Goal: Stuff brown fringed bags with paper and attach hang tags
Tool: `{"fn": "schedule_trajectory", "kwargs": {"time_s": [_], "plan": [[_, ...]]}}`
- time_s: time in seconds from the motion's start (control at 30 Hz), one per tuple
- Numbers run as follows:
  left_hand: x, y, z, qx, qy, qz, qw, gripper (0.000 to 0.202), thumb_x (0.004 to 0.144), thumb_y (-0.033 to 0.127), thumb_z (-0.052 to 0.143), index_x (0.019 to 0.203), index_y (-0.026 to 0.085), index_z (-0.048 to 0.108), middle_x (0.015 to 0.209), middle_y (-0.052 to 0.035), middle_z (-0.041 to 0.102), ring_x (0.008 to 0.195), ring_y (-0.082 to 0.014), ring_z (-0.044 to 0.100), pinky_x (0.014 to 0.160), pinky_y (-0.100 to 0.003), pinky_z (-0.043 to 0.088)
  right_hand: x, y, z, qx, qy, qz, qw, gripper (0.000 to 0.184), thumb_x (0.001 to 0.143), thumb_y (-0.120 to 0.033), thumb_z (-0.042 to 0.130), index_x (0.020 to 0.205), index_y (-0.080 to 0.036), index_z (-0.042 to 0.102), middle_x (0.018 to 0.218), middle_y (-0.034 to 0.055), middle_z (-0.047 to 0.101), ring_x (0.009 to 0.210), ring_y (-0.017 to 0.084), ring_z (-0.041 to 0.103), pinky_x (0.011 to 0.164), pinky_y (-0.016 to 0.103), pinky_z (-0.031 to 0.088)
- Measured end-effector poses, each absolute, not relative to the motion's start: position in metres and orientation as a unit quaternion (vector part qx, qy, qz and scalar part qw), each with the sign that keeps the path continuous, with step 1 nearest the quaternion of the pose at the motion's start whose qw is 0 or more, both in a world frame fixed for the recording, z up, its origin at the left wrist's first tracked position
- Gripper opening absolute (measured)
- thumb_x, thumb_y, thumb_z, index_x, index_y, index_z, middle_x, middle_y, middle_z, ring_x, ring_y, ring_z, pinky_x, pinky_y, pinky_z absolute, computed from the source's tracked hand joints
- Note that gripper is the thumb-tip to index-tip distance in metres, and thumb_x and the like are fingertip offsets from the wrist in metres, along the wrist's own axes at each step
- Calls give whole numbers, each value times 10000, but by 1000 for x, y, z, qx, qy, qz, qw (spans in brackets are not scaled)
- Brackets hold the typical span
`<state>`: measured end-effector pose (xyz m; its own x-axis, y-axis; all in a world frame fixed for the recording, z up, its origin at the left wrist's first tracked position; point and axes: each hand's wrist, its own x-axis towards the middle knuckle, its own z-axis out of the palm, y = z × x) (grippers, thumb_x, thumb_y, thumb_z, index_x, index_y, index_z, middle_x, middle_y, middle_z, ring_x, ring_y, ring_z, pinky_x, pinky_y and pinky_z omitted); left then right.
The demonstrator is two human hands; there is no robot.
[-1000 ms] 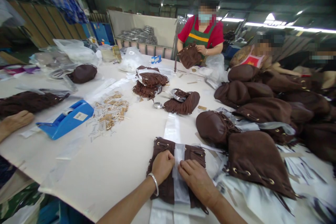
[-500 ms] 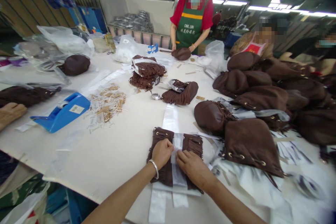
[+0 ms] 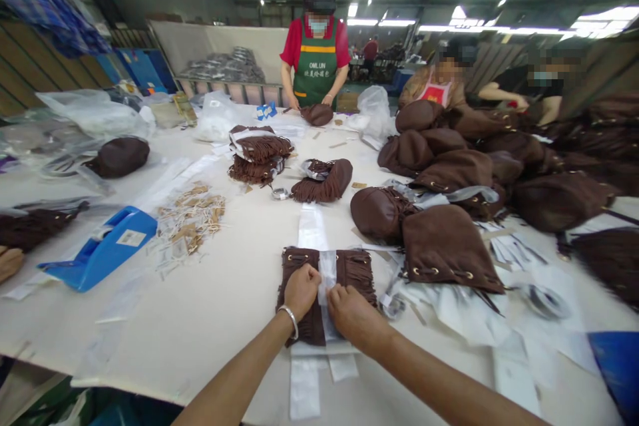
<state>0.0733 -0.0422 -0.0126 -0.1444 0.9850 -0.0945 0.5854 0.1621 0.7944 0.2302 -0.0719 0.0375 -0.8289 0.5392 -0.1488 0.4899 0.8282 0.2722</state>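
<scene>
**Both hands pinching the strip over a fringed bag**

Nearest us, our left hand (image 3: 299,289) was curled into a fist and our right hand (image 3: 352,309) had its fingers bent tight. Both pinched the clear strip (image 3: 327,269) that ran lengthwise over the middle of the fringed brown bag (image 3: 357,269). The bag lay flat on the tabletop (image 3: 224,306) just in front of us, and the strip's ends stuck out past it on the near and far sides.

Just to the right, a heap of brown pouches (image 3: 446,249) crowded in, with loose plastic sheets (image 3: 464,319) beside it. To the left, well apart, sat a blue tape dispenser (image 3: 97,253) and a scatter of paper tags (image 3: 190,219). Another person's hand (image 3: 8,261) rested at the left edge.

Farther off lay a stack of fringed bags (image 3: 259,153). At the far side a co-worker in a green apron (image 3: 314,60) stood with both hands at a dark pouch (image 3: 318,114).
</scene>
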Motion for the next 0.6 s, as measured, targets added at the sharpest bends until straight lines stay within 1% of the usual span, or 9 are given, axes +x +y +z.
{"fn": "schedule_trajectory", "kwargs": {"time_s": [0.1,0.2,0.27,0.37,0.43,0.5,0.6], "plan": [[72,-43,-12,571,689,309,323,163,822,181,519,663,186,555,672,5,619,658,-131,569,647,-240,380,226,-74,35,264,947,130,127,293,880,-69,457,1116,10,613,1064,246,631,931,300,591,680,389,472],[70,-45,-8,575,684,309,326,263,886,311,464,664,195,546,665,-3,621,656,-143,585,641,-249,401,224,-73,29,269,946,137,115,293,877,-77,460,1098,35,618,1061,274,631,928,308,603,670,395,478],[72,-49,-3,584,674,307,332,304,889,406,448,692,202,555,685,-9,634,676,-159,602,657,-262,422,223,-75,26,291,941,137,106,278,878,-85,459,1063,38,625,1021,273,639,889,300,611,647,398,479],[73,-61,1,608,648,298,349,294,807,492,510,774,207,574,739,-22,659,715,-200,626,697,-304,450,223,-83,22,312,936,136,95,275,888,-128,465,1047,31,624,1006,266,647,880,298,621,643,414,488],[70,-62,-3,616,644,282,356,316,744,518,533,801,209,561,736,-41,659,705,-244,636,678,-344,462,223,-85,19,297,944,127,70,265,894,-164,477,1011,14,634,970,239,664,852,294,637,633,420,496],[65,-52,-15,590,675,265,355,355,648,561,586,787,236,561,706,-21,663,688,-261,650,655,-349,484,224,-81,15,287,950,114,44,265,897,-185,485,988,10,640,896,201,681,763,273,648,588,405,494],[62,-30,-35,605,662,267,352,349,608,560,592,755,246,551,672,-28,654,700,-297,658,655,-381,512,228,-73,10,285,947,144,22,232,887,-153,495,958,0,654,897,207,695,754,285,670,580,417,504]]}}
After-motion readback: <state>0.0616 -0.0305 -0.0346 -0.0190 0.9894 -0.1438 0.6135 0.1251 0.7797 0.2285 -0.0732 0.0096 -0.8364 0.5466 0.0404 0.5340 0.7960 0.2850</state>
